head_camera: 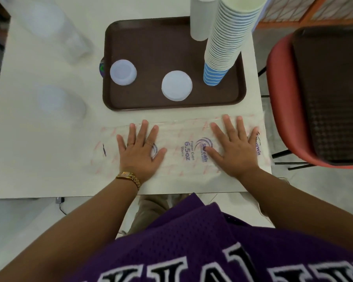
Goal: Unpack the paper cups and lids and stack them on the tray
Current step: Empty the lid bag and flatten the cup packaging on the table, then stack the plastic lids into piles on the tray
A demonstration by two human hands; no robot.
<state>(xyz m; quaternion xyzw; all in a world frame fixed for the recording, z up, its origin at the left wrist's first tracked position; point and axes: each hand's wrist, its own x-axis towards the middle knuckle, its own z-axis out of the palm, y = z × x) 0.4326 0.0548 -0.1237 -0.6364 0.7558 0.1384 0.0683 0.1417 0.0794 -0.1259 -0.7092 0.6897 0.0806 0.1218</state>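
Note:
A brown tray [151, 47] lies on the white table. On it stand a tall stack of blue-striped paper cups [222, 51], a white stack of cups [202, 19] behind it, and two piles of white lids [123, 72] [176, 85]. An empty clear plastic cup bag [189, 151] printed "Paper Cups 6.5oz" lies flat near the table's front edge. My left hand [139, 147] presses flat on the bag's left part, fingers spread. On the bag's right part my right hand [234, 147] lies flat the same way.
Blurred clear plastic sleeves [55, 33] [59, 102] lie on the table's left side. A red chair [283, 102] at the right carries another dark tray [334, 92]. The white table's [39, 159] front edge runs just below my wrists.

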